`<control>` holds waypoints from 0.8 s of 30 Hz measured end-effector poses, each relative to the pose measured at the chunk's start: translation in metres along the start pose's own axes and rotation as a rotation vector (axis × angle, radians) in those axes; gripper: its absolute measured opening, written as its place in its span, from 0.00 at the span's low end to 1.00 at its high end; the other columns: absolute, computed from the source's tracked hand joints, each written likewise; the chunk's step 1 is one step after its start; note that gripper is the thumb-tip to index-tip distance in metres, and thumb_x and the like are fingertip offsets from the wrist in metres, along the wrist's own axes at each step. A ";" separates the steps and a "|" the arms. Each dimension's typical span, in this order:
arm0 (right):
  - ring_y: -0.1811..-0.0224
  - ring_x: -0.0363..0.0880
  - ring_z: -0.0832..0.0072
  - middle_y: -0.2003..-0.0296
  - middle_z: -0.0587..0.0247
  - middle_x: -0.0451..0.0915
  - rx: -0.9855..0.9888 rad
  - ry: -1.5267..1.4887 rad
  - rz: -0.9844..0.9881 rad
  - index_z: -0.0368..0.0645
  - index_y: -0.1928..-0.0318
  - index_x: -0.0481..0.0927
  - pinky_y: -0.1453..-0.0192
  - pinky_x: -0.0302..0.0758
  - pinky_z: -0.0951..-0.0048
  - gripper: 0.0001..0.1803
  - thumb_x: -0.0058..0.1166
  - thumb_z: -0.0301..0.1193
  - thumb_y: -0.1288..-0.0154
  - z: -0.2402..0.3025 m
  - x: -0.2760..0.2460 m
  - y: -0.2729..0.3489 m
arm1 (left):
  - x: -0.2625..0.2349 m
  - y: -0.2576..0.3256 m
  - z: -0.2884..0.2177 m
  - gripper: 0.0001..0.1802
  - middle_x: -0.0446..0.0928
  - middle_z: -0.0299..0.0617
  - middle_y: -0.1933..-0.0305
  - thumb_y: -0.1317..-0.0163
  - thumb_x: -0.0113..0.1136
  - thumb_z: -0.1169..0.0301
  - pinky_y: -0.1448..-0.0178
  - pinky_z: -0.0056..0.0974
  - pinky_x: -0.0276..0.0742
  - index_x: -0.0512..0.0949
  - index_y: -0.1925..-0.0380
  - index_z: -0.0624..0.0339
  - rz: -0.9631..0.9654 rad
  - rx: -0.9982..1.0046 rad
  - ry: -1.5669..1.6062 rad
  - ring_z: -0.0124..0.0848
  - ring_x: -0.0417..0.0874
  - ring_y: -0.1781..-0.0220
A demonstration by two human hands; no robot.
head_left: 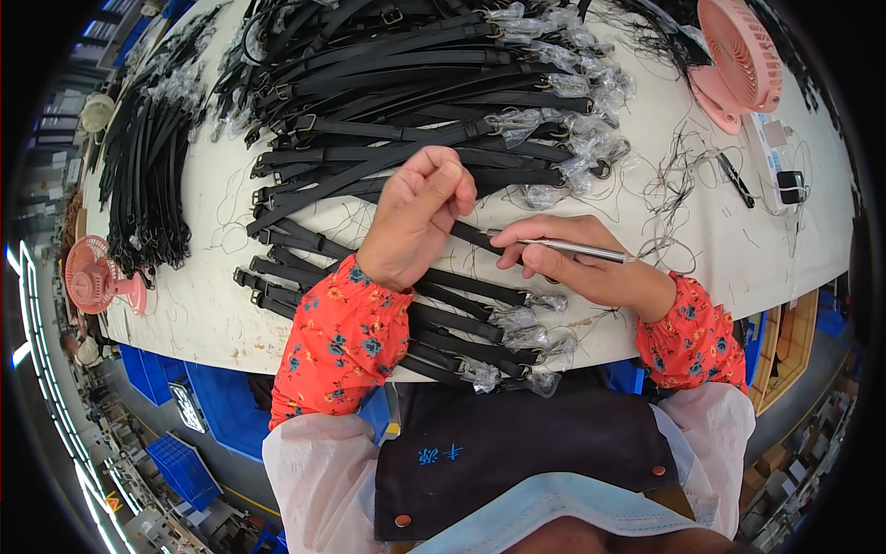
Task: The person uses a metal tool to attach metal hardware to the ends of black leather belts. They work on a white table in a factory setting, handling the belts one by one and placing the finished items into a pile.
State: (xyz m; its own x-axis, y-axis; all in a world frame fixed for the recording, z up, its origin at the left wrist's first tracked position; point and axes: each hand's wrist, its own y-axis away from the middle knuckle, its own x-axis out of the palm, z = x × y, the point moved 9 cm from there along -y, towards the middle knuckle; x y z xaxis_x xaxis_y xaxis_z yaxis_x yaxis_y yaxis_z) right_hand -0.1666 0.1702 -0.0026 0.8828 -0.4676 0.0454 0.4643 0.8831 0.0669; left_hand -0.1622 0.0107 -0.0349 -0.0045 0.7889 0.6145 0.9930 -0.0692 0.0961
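Note:
My right hand (586, 263) grips a slim silver pen-shaped tool (581, 249), its tip pointing left toward a black strap (472, 235) between my hands. My left hand (417, 214) is raised over the straps with thumb and fingertips pinched together; what they hold, if anything, is too small to make out. Black straps with metal buckles (369, 129) lie in a broad heap beyond my hands, many with clear plastic wrap (591, 138) on their right ends. More straps (461, 323) run beneath my wrists toward the table's near edge.
Another strap bundle (152, 175) lies at the left of the white table (212, 319). Pink fans stand at the left edge (92, 277) and far right (738, 55). Loose black threads (678, 185), thread snips (736, 180) and a power strip (768, 157) lie at right. Blue bins (221, 406) stand below.

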 end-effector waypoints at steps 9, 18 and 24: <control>0.54 0.82 0.58 0.58 0.59 0.82 -0.502 0.909 -0.101 0.45 0.47 0.82 0.49 0.81 0.64 0.16 0.65 0.27 0.36 0.025 0.007 0.009 | 0.037 0.018 -0.047 0.19 0.80 0.39 0.47 0.43 0.67 0.77 0.34 0.45 0.67 0.84 0.50 0.53 0.235 0.309 -1.505 0.42 0.76 0.43; 0.52 0.81 0.55 0.55 0.56 0.80 -0.461 0.852 -0.118 0.44 0.45 0.79 0.49 0.80 0.60 0.24 0.64 0.19 0.43 0.014 0.007 0.011 | 0.022 0.018 -0.036 0.09 0.82 0.37 0.58 0.45 0.72 0.74 0.42 0.46 0.72 0.88 0.62 0.55 0.271 0.282 -1.557 0.42 0.78 0.51; 0.52 0.81 0.53 0.54 0.54 0.80 -0.462 0.806 -0.135 0.44 0.44 0.79 0.49 0.81 0.59 0.25 0.64 0.18 0.43 0.016 0.005 0.012 | 0.023 0.012 -0.036 0.07 0.85 0.38 0.63 0.43 0.73 0.76 0.51 0.38 0.76 0.88 0.63 0.58 0.289 0.314 -1.488 0.37 0.80 0.60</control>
State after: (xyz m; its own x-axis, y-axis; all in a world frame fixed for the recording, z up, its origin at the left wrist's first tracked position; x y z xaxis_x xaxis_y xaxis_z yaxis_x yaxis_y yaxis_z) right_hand -0.1583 0.1777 0.0140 0.5226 -0.5523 -0.6495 0.3959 0.8319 -0.3889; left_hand -0.1548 0.0057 0.0084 0.1144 0.6593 -0.7432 0.9242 -0.3451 -0.1638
